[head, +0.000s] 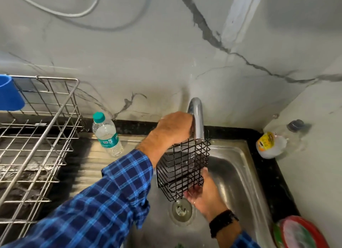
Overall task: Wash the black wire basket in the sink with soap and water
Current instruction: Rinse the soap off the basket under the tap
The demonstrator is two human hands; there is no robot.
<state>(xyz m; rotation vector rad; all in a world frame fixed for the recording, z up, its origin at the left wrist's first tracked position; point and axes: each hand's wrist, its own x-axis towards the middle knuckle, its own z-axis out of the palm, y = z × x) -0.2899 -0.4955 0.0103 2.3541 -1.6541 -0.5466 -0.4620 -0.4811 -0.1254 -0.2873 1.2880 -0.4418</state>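
Both hands hold the black wire basket (182,166) over the sink (240,173), under the tap (197,118); left hand (175,127) closed around its top rim, right hand (200,190) cupping its lower end; light, stiff, probably slippery wet; grip the wires.

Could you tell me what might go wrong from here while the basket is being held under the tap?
1. The basket sits right against the tap, so its wires could snag on the spout.
2. The right hand supports only the lower end and looks wet; the basket may slip and drop onto the drain.
3. Water hitting the wires could spray past the sink toward the bottle.
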